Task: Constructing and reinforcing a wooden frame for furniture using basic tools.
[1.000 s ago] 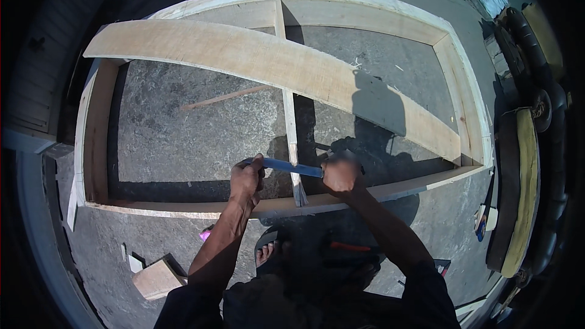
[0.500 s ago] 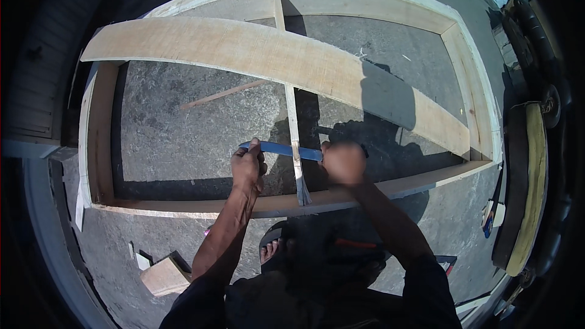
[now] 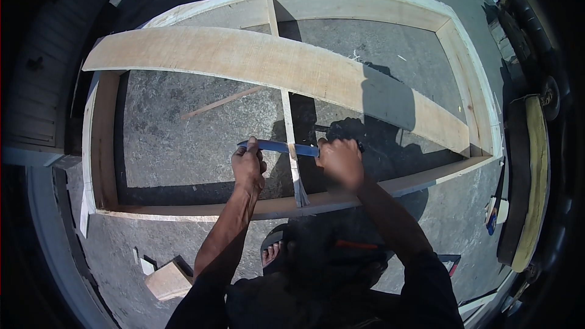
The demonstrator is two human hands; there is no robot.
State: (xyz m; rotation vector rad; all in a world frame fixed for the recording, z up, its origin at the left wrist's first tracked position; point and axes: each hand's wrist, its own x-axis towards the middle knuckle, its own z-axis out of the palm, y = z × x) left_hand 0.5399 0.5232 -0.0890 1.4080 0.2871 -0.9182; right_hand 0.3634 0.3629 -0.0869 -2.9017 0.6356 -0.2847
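Observation:
A long blue blade (image 3: 277,145) lies crosswise over the wooden crossbar (image 3: 286,109) of a large frame. At the blade's left end, my left hand (image 3: 248,167) is closed, with the thumb along it. My right hand (image 3: 340,161) wraps round the other end, and a dark tip shows past the fist. Between the hands the blade meets the crossbar's top edge. Nearer me, thin curled shavings (image 3: 300,195) fan out from the crossbar close to the near rail (image 3: 268,209). The blade's cutting edge is too small to make out.
A wide pale board (image 3: 244,55) rests diagonally across the frame. Inside the frame, a thin wood strip (image 3: 220,102) lies on the concrete. Small wood offcuts (image 3: 167,281) sit at the lower left. Padded cushion-like pieces (image 3: 529,189) stand along the right.
The blade and both hands have shifted slightly away from the near rail along the crossbar. My right hand looks less blurred. The view has tilted a little.

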